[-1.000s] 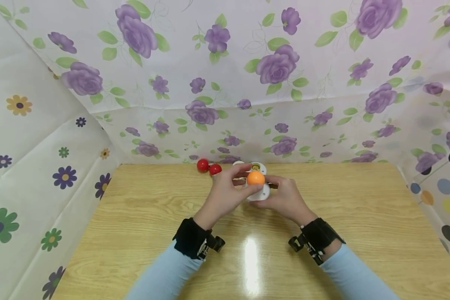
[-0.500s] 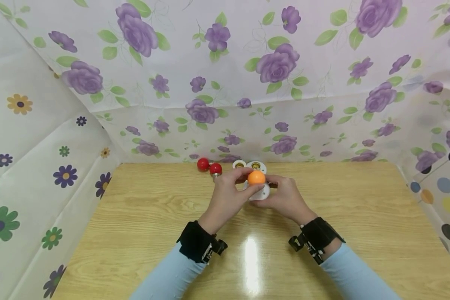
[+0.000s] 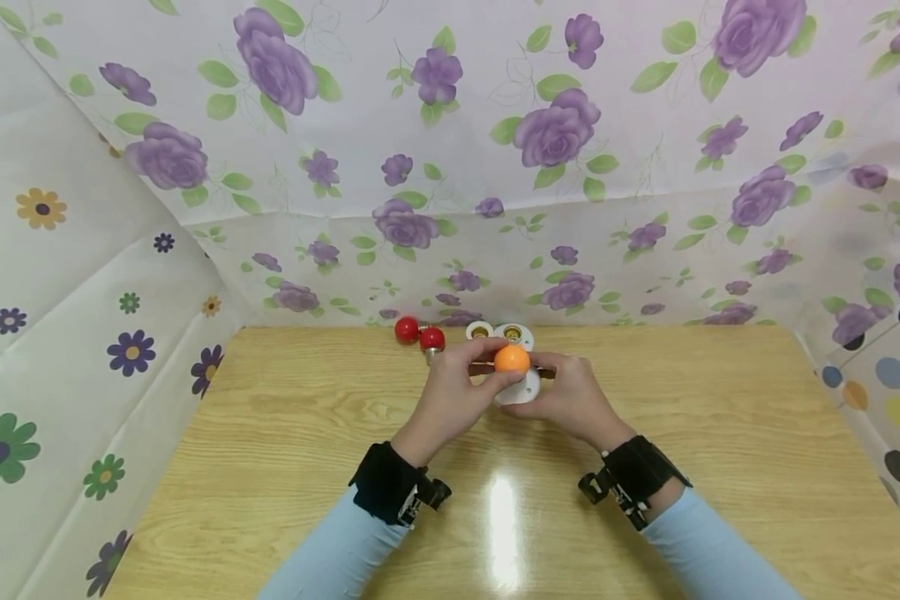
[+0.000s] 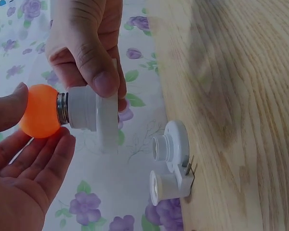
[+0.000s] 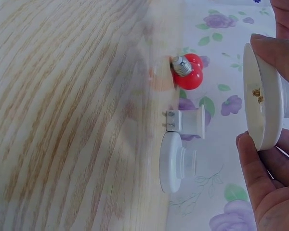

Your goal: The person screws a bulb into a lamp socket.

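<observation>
My left hand (image 3: 450,387) pinches an orange light bulb (image 4: 40,110) between thumb and fingers. A short band of the bulb's metal thread shows at the mouth of a white lamp socket (image 4: 84,108), the rest being hidden inside it. The socket's wide round base (image 5: 262,96) is gripped at its edge by my right hand (image 3: 573,396), thumb on one side and fingers on the other. In the left wrist view, bulb and socket line up and are held up off the wooden table (image 3: 292,417).
At the table's back edge stand a second round white socket (image 5: 171,162) and a white plug-in socket (image 5: 188,121) with metal prongs. Left of them lie two red bulbs (image 3: 407,329) (image 3: 432,339). Flowered cloth (image 3: 330,275) hangs right behind.
My left hand's grip on the orange bulb has shifted slightly, and the plug-in socket behind it has come into fuller view. The right hand stays in place with the held socket.
</observation>
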A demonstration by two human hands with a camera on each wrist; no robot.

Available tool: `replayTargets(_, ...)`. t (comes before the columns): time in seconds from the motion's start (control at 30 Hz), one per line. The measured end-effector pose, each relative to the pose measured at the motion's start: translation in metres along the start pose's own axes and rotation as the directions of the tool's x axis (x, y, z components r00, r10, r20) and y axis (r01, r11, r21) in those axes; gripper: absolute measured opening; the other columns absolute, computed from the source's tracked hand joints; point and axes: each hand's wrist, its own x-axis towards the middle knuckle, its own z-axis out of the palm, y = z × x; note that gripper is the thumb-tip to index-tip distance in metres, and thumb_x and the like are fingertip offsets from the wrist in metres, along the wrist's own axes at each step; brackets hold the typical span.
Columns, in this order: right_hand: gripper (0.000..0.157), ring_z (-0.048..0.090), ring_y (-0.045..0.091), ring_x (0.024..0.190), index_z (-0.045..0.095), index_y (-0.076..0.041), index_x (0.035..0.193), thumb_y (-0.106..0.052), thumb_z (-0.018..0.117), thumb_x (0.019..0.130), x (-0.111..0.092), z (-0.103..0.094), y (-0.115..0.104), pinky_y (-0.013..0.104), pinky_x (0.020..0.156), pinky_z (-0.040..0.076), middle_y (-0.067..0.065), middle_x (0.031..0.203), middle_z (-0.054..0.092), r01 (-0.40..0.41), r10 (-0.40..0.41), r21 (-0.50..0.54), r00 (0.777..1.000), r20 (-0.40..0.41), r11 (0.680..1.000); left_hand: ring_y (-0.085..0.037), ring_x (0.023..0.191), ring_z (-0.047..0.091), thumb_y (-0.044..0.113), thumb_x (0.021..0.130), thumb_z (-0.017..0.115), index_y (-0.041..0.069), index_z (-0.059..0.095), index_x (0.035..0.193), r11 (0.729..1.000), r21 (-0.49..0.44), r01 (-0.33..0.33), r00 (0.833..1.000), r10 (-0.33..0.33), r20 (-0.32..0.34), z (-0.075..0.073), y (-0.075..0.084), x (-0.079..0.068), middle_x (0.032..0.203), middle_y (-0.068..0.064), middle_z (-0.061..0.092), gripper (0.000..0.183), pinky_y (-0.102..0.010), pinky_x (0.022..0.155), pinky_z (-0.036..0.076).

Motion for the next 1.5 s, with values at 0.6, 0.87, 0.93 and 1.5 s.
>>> replayTargets(0.6, 0.062, 0.057, 0.006, 0.098, 0.064, -0.022, 0.113, -0.041, 0.086, 0.058, -0.002, 0.001, 0.002, 0.025, 0.078, 0.048, -0.012, 0.11, 0.061, -0.029, 0.029, 0.004, 1.0, 0.006, 1.0, -0.006, 0.101, 0.055, 0.041, 0.082, 0.069, 0.02, 0.055, 0.127, 0.996, -0.022, 0.089, 0.995, -0.088, 0.045, -0.003, -0.001, 0.001, 0.117, 0.008, 0.058, 0.052, -0.027, 0.081, 0.048)
replayTargets(0.87, 0.062, 0.056, 0.004, 0.098, 0.064, -0.022, 0.113, -0.039, 0.087, 0.058, -0.002, -0.001, 0.0, 0.026, 0.08, 0.048, -0.013, 0.11, 0.061, -0.041, 0.041, 0.011, 0.999, -0.008, 0.999, -0.006, 0.096, 0.055, 0.044, 0.079, 0.071, 0.015, 0.059, 0.121, 0.993, 0.083, 0.082, 0.995, -0.076, -0.068, 0.004, 0.002, -0.001, 0.113, 0.009, 0.059, 0.052, -0.025, 0.078, 0.047)
replayTargets(0.93, 0.062, 0.056, 0.004, 0.099, 0.064, -0.022, 0.113, -0.041, 0.086, 0.058, -0.002, -0.001, 0.001, 0.027, 0.08, 0.047, -0.013, 0.11, 0.061, -0.04, 0.04, 0.009, 0.999, -0.009, 0.999, -0.006, 0.094, 0.055, 0.044, 0.078, 0.072, 0.014, 0.06, 0.12, 0.99, 0.111, 0.082, 0.994, -0.073, -0.081, 0.006, 0.002, -0.001, 0.111, 0.01, 0.059, 0.053, -0.025, 0.077, 0.047)
replayTargets(1.5, 0.062, 0.055, 0.004, 0.101, 0.064, -0.023, 0.114, -0.045, 0.084, 0.06, 0.0, -0.001, 0.003, 0.029, 0.083, 0.047, -0.013, 0.111, 0.06, -0.01, 0.01, 0.004, 1.0, -0.01, 1.0, -0.003, 0.092, 0.056, 0.035, 0.08, 0.072, 0.014, 0.06, 0.117, 0.99, 0.134, 0.044, 0.997, -0.034, -0.073, 0.011, 0.002, 0.001, 0.108, 0.008, 0.06, 0.044, -0.023, 0.079, 0.047)
